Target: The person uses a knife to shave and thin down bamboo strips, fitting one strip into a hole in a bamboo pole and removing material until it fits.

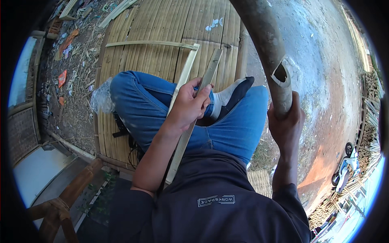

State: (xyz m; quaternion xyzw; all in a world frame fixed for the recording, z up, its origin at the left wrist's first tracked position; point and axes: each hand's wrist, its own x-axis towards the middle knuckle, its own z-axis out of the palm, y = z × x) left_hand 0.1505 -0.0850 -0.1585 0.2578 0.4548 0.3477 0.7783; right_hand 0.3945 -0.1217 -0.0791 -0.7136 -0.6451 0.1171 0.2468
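Observation:
My left hand [189,102] is closed around a long flat bamboo strip [180,156], which slants from beside my waist up past my crossed legs. My right hand [286,126] wraps round a thick round bamboo pole [265,36] near its lower end. A dark hole with a cut rim opens in the pole's side just above that hand. Two paler bamboo strips lie beyond my left hand: one strip [187,67] runs lengthwise next to my knee, partly hidden by the hand, and the other strip [150,43] lies crosswise, meeting it at the far end.
I sit on a slatted bamboo platform [162,20]. Left of it, litter and dry scraps cover the ground [75,77], with a clear plastic bag [103,97] at the platform edge. A bamboo frame [60,206] stands lower left. A motorbike [345,168] and stacked bamboo [368,97] are far right.

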